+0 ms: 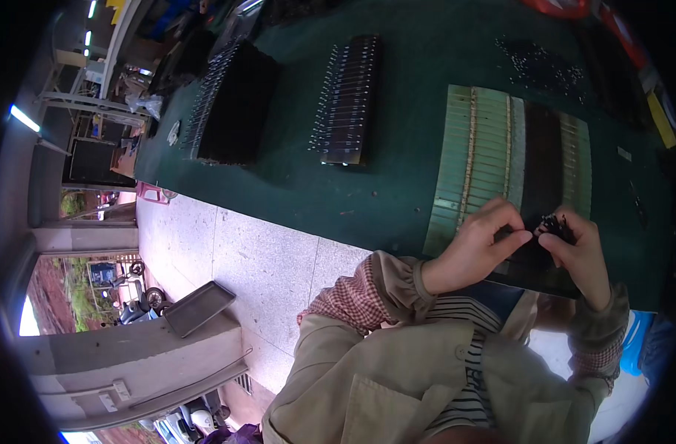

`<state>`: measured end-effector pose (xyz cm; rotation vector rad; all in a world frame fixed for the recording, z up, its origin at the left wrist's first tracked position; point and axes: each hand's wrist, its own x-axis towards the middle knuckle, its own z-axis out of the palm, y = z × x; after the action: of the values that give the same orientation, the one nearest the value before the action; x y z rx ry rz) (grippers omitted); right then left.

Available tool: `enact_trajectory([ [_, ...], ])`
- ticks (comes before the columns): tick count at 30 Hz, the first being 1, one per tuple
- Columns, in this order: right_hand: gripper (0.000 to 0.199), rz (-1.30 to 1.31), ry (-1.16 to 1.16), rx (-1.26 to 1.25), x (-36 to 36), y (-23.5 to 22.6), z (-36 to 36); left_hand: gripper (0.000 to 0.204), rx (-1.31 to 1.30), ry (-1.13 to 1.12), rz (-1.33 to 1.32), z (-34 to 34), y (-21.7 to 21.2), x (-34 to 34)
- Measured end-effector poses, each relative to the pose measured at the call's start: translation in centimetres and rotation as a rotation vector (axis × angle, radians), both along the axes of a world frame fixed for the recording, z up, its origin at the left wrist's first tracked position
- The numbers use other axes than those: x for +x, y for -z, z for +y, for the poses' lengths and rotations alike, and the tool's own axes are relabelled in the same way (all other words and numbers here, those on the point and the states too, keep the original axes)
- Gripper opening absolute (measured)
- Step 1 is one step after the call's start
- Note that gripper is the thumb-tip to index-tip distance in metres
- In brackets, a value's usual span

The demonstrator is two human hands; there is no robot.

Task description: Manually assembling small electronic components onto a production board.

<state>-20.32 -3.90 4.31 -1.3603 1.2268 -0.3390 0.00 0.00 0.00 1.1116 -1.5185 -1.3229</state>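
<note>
A light green grooved board (453,148) lies on the green table in front of me, with a dark band (542,152) running across it. Over the board's near end, my left hand (477,244) is closed in a pinch, thumb and forefinger meeting near the dark band. What sits between those fingertips is too small to make out. Close beside it, my right hand (586,255) is closed around a bunch of small black pieces with pale tips (556,222). The two hands' fingertips are a short gap apart.
Small black pieces with pale tips (545,66) lie scattered beyond the board. To the left stand a dark block with rows of pins (349,103) and a larger one (238,111). A thin dark tool (637,201) lies at right on the green table (397,126).
</note>
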Motion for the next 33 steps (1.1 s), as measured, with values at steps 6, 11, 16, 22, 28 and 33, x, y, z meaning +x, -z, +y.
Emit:
enact_trajectory([
  [6, 0.015, -0.033, 0.003, -0.409, -0.4, 1.6, 0.5, 0.012, -0.475, -0.117, -0.288, 0.0, 0.1, 2.0],
  [11, 0.019, 0.000, 0.022, -0.458, -0.2, 2.4, -0.1, 0.015, -0.471, -0.108, -0.402, 0.5, 0.4, 2.7],
  [16, 0.018, 0.033, 0.001, -0.465, 0.0, 2.5, 0.2, 0.018, -0.484, -0.072, -0.450, 0.8, 0.6, 2.4],
  [22, 0.016, 0.053, -0.026, -0.571, 0.7, 3.4, 0.3, 0.025, -0.522, -0.004, -0.592, 1.1, 0.2, 1.6],
  [28, 0.012, 0.195, -0.018, -0.658, -0.1, 3.1, -0.1, 0.037, -0.578, 0.112, -0.753, 0.5, 0.4, 1.3],
  [33, 0.011, -0.143, 0.074, -0.513, -1.5, 1.5, -1.0, 0.033, -0.573, 0.034, -0.545, -0.6, -0.6, 1.7],
])
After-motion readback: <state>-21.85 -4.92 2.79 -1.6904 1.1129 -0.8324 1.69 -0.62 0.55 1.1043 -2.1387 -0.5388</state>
